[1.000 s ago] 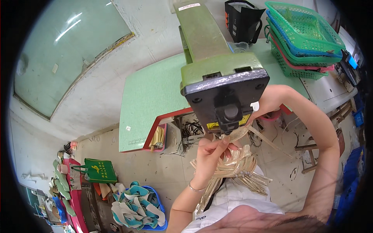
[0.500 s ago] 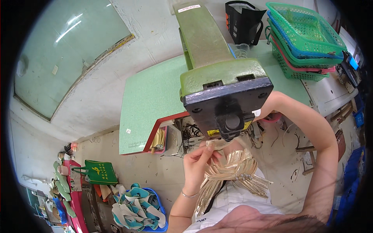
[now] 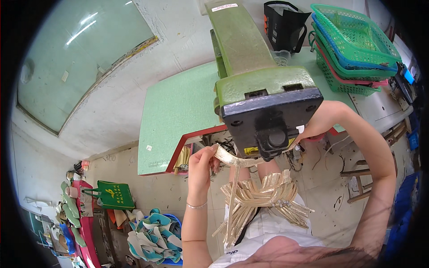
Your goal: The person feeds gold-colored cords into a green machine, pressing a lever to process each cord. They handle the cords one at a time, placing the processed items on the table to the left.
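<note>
My left hand pinches one end of a shiny gold strap between thumb and fingers. The strap runs rightward to below the head of a green machine, and a thin branch of it hangs down towards my lap. Behind the machine head's right side is my right hand; its fingers are hidden there, so I cannot see what they hold. Over my lap lies a bundle of similar gold straps, fanned out at both ends.
A green tabletop with a red edge surrounds the machine. Stacked plastic baskets and a black bag stand at the back right. Lower left, a blue basin holds white and teal pieces near a green bag. A wooden stool stands right.
My left hand has moved left and up, drawing the gold strap out so that more of it shows. The view has shifted slightly, and my right arm stays reaching behind the machine head.
</note>
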### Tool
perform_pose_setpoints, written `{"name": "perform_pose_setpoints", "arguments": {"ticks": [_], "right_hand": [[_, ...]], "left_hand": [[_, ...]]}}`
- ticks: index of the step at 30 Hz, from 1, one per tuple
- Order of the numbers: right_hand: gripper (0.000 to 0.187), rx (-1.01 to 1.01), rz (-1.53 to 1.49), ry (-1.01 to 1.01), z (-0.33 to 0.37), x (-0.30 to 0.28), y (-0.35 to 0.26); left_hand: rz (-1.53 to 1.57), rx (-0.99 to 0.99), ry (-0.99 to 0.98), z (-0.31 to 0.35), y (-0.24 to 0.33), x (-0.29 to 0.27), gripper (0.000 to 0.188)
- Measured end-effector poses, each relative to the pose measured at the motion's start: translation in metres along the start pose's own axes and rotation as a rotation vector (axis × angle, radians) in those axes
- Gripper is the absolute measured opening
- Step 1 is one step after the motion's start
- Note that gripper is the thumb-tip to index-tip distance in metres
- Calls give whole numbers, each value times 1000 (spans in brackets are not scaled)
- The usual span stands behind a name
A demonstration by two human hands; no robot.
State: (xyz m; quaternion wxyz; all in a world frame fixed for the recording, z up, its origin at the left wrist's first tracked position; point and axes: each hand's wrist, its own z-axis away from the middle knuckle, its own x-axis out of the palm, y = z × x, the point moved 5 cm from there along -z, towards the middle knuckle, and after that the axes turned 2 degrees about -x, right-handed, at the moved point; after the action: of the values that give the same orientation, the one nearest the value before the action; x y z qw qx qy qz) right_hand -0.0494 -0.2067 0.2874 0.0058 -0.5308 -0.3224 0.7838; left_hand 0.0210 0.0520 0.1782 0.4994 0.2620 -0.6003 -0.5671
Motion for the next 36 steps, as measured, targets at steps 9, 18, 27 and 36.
{"name": "perform_pose_setpoints", "arguments": {"ticks": [9,18,27,36], "right_hand": [[32,-106,-387,26,-16,17,3],[41,-291,-349,102,-24,29,-8],[43,-65,-334,89,-21,41,-13],[43,-126,-467,227,-10,38,-23]], "left_hand": [[-303,739,470,95,56,4,23],[-244,15,-392,67,-21,108,31],[-38,-37,-296,46,-48,102,29],[-111,45,-95,54,-36,63,26]]}}
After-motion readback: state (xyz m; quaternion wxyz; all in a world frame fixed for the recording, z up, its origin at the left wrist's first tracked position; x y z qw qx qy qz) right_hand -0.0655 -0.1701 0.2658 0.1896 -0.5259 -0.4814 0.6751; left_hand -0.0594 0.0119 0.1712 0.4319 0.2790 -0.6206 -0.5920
